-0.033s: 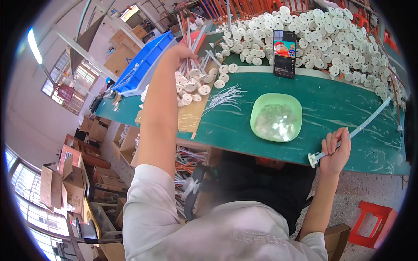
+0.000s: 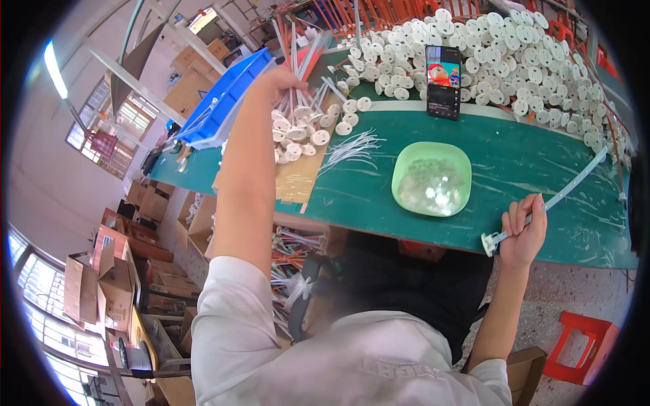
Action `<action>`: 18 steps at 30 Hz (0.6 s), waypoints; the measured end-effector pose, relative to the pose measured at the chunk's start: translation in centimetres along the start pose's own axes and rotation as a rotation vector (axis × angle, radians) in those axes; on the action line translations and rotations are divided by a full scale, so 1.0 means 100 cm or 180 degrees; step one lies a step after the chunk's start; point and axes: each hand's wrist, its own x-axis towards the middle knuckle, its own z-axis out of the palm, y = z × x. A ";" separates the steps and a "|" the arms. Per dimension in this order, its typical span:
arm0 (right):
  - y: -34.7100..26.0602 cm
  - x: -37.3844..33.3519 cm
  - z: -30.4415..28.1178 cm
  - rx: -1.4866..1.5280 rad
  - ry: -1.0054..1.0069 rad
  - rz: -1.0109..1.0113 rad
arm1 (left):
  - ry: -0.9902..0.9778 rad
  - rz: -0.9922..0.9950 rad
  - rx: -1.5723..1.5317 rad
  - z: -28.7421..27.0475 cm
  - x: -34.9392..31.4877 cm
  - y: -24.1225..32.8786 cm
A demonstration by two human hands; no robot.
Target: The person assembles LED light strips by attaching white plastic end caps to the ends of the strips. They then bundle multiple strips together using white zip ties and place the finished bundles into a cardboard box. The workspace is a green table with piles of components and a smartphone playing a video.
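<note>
The right hand grips a strip beside its disc, likely for control, at the near edge of the desk; toward its left edge, at stemmed discs, I can't tell if the left hand grips any.

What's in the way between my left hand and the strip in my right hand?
The green bowl stands between your left hand and the strip in your right hand. Loose white ties lie beside that path, nearer the left hand.
</note>
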 end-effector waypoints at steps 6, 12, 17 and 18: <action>0.000 0.008 0.008 0.0294 0.0013 0.0595 | -0.0055 0.0683 -0.0009 -0.021 -0.077 0.016; -0.032 0.003 0.053 -0.0694 -0.0654 0.0560 | -0.0575 0.2360 -0.0144 0.040 -0.148 0.062; -0.053 0.055 0.107 -0.3462 -0.1250 -0.0716 | -0.1135 0.3051 -0.0485 0.152 -0.159 0.094; -0.047 0.074 0.104 -0.3682 -0.1394 -0.1204 | -0.1338 0.3038 -0.0808 0.182 -0.155 0.103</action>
